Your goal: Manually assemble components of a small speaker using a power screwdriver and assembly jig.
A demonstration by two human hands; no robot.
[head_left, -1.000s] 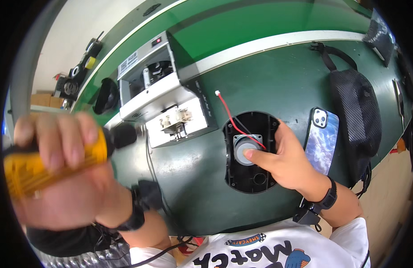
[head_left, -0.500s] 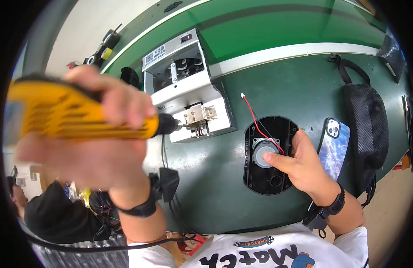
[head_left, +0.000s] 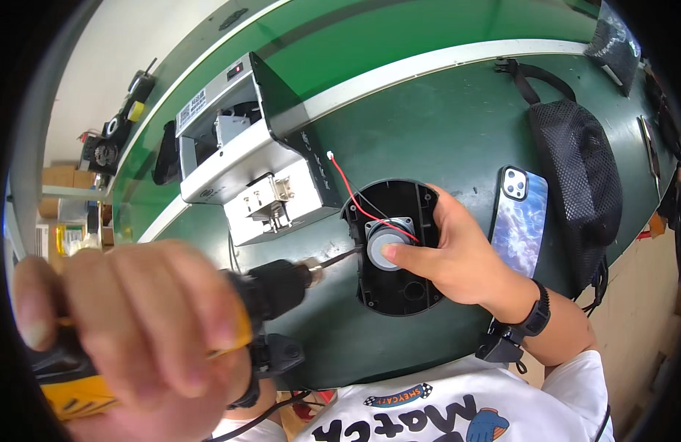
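Note:
My left hand point(head_left: 145, 324) is wrapped round a yellow and black power drill point(head_left: 278, 289). From its chuck a long driver bit point(head_left: 340, 258) points right, its tip beside the left edge of a black plastic housing point(head_left: 390, 293). I cannot tell whether the tip touches it. My right hand point(head_left: 462, 254) grips that housing by its right edge, thumb pressed on the round grey speaker point(head_left: 381, 249) seated inside. A red and black wire pair point(head_left: 345, 180) runs from the speaker over the far rim to a small white plug.
A silver screw feeder point(head_left: 255, 166) stands on the green table point(head_left: 429, 147) beyond the drill. Right of my right hand lie a phone in a blue marbled case point(head_left: 518, 221) and a black mesh pouch point(head_left: 576, 184). Cardboard boxes point(head_left: 64, 177) are at far left.
My left hand has brought the drill from the screw feeder, right and nearer, over to the housing. The view has shifted, and my right hand keeps its grip on the housing.

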